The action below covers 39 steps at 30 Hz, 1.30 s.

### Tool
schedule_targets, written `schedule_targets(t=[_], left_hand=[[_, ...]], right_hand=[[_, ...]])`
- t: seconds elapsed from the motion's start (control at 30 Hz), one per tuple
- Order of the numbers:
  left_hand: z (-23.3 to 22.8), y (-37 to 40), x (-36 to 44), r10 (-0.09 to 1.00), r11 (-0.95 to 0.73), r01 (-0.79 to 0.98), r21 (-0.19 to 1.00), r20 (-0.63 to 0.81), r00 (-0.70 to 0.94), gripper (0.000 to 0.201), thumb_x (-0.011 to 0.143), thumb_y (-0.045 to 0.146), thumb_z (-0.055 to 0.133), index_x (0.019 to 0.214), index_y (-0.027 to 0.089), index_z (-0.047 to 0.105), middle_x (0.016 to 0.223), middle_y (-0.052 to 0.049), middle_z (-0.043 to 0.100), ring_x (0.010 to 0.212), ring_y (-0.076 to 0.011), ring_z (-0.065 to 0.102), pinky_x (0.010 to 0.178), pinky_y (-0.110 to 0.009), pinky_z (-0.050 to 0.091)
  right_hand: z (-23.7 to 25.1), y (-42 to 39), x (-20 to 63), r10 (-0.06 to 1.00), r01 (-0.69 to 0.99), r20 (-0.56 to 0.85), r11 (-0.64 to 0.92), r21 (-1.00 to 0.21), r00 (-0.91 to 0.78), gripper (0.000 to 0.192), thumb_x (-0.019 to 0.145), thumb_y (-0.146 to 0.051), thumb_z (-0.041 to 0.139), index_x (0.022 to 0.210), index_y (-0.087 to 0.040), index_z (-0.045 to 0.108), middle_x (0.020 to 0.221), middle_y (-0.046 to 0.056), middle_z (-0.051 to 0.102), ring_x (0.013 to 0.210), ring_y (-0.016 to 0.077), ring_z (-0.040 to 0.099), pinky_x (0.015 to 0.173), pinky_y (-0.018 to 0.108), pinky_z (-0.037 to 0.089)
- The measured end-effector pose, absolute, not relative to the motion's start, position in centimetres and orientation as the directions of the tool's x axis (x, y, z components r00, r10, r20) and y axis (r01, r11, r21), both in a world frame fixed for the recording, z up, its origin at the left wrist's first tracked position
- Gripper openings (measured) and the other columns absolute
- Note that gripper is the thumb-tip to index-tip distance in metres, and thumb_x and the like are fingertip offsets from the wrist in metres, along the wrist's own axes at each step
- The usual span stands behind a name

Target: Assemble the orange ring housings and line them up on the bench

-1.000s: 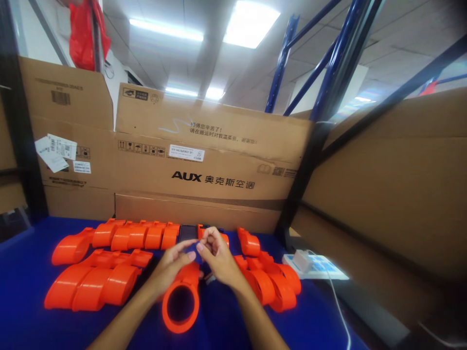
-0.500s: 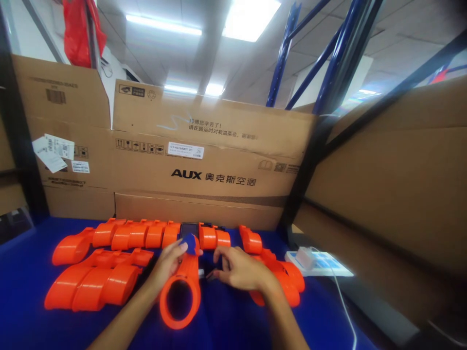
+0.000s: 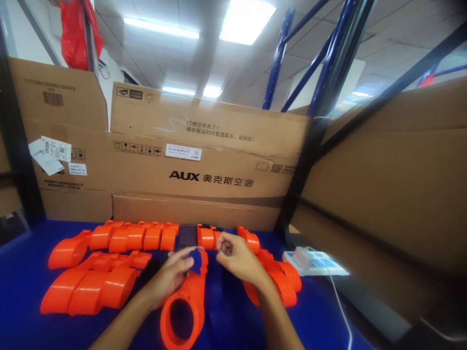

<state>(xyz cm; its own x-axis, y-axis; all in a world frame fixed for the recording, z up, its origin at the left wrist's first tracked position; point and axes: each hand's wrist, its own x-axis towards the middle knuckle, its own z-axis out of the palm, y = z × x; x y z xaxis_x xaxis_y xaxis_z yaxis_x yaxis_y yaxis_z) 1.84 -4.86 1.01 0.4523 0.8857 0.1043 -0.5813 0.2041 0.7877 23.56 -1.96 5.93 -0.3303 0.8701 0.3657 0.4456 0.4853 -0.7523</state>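
Lower centre of frame: my left hand [image 3: 170,274] pinches the orange ring part [image 3: 195,287] at its blue-faced upper end. Right: my right hand [image 3: 239,257] curls, clear of it; whether its fingertips pinch anything, I cannot tell.

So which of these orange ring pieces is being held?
The front-centre piece, in the left hand; the other orange pieces rest on the blue surface.
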Motion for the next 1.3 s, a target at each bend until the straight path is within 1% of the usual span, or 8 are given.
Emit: schedule_targets(t=[0.1,0.23,0.33,0.43,0.6,0.77,1.0,1.3], left_hand=[[0.6,-4.8,1.9,0.891,0.170,-0.553,0.816,0.112,0.440,0.037,0.079,0.024,0.074,0.116,0.018,0.069,0.109,-0.012,0.076,0.107,-0.0307,0.069,0.102,-0.046,0.047],[1.5,-4.8,2.0,0.895,0.079,-0.686,0.723,0.252,0.369,0.033,0.082,0.031,0.070,0.112,0.017,0.072,0.112,-0.011,0.076,0.117,-0.0320,0.064,0.107,-0.046,0.043],[2.6,-5.0,1.8,0.883,0.053,-0.716,0.696,0.302,0.359,0.039,0.083,0.035,0.065,0.117,0.015,0.070,0.118,-0.013,0.074,0.123,-0.0337,0.060,0.109,-0.047,0.041],[3.0,-5.3,1.7,0.882,0.059,-0.707,0.705,0.294,0.367,0.043,0.084,0.035,0.064,0.122,0.014,0.067,0.122,-0.014,0.071,0.125,-0.0346,0.059,0.109,-0.048,0.041],[1.9,-4.6,1.6,0.925,0.032,-0.716,0.697,0.251,0.286,0.037,0.083,0.027,0.067,0.119,0.019,0.063,0.125,-0.013,0.069,0.119,-0.0322,0.063,0.103,-0.048,0.047],[0.9,-3.4,1.4,0.969,-0.098,-0.692,0.715,0.227,0.098,0.041,0.075,0.026,0.075,0.114,0.023,0.062,0.124,-0.009,0.068,0.113,-0.0290,0.065,0.096,-0.044,0.052],[1.2,-3.4,1.4,0.962,-0.183,-0.649,0.739,0.271,0.038,0.039,0.072,0.027,0.079,0.108,0.024,0.065,0.120,-0.006,0.068,0.113,-0.0267,0.063,0.099,-0.042,0.050],[1.5,-4.0,1.4,0.947,-0.223,-0.614,0.757,0.317,0.046,0.039,0.072,0.025,0.081,0.108,0.025,0.065,0.111,-0.004,0.067,0.109,-0.0240,0.062,0.090,-0.033,0.052]], right_hand=[[5.9,-2.0,22.5,0.859,0.214,0.422,0.488,-0.846,-0.289,0.015,0.080,-0.027,0.067,0.086,-0.021,0.054,0.061,-0.006,0.049,0.051,0.0096,0.042,0.049,0.021,0.035],[6.0,-2.6,21.1,0.861,0.036,0.369,0.406,-0.913,-0.350,0.035,0.089,-0.051,0.062,0.109,-0.023,0.054,0.069,-0.005,0.051,0.054,0.0111,0.047,0.052,0.024,0.041],[5.6,-2.8,20.4,0.857,0.057,0.324,0.376,-0.925,-0.401,0.034,0.092,-0.054,0.057,0.112,-0.027,0.053,0.078,-0.002,0.056,0.069,0.0145,0.055,0.064,0.027,0.048],[4.9,-2.6,19.8,0.850,0.046,0.324,0.375,-0.926,-0.416,0.031,0.093,-0.054,0.056,0.110,-0.028,0.053,0.082,-0.002,0.058,0.074,0.0152,0.056,0.071,0.029,0.050],[4.5,-2.1,19.8,0.860,0.017,0.411,0.436,-0.900,-0.302,0.031,0.090,-0.051,0.062,0.107,-0.026,0.056,0.090,0.000,0.063,0.083,0.0178,0.062,0.078,0.031,0.051],[4.9,-1.9,20.7,0.824,0.116,0.526,0.555,-0.824,-0.210,0.035,0.085,-0.046,0.070,0.111,-0.023,0.066,0.110,0.008,0.069,0.102,0.0255,0.063,0.091,0.038,0.050],[5.1,-2.2,20.6,0.745,0.191,0.611,0.662,-0.724,-0.267,0.032,0.084,-0.040,0.073,0.112,-0.026,0.071,0.115,0.008,0.070,0.109,0.0272,0.062,0.098,0.043,0.047],[5.0,-2.3,20.6,0.767,0.220,0.576,0.636,-0.740,-0.282,0.033,0.083,-0.040,0.074,0.112,-0.025,0.071,0.115,0.009,0.070,0.110,0.0278,0.062,0.099,0.045,0.047]])
